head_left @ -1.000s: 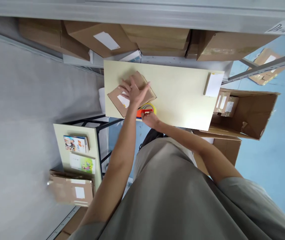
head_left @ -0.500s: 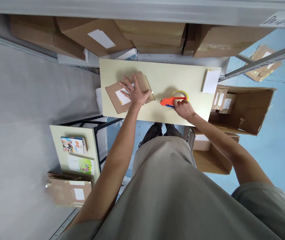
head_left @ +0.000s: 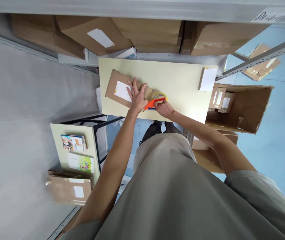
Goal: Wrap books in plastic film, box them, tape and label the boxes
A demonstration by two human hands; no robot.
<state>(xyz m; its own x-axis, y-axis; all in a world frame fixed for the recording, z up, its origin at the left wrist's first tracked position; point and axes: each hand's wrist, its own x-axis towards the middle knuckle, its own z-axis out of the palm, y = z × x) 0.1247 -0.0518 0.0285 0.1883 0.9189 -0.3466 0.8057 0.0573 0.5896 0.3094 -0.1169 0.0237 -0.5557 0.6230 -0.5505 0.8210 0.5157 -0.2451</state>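
- Nearest the camera, the person's grey-clad torso fills the lower frame, and both bare forearms reach away from it toward the pale table (head_left: 182,83).
- Below the table's near edge, dark shoes (head_left: 157,128) stand on the blue floor.
- To the left of the table and nearer the camera, a low side shelf (head_left: 57,143) carries colourful booklets (head_left: 74,142), with a labelled carton (head_left: 69,190) nearer still.
- At the table's near edge, the right hand (head_left: 164,108) is closed around the orange tape dispenser (head_left: 152,103), whose yellowish roll sits just beyond the knuckles.
- The dispenser's front end touches the right end of the flat cardboard parcel (head_left: 126,88).
- The left hand (head_left: 138,96) lies spread, fingers open, pressing flat on the parcel's right part; it grips nothing.
- The parcel lies on the left half of the table, tilted, its white label (head_left: 122,90) just left of the left hand.
- At the table's far right corner rests a thin white-topped pad (head_left: 208,79), well apart from both hands.
- Right of the table, an open brown box (head_left: 247,106) holds small packets.
- Beyond the table, large cartons (head_left: 147,33) sit under a grey shelf rail (head_left: 142,8).
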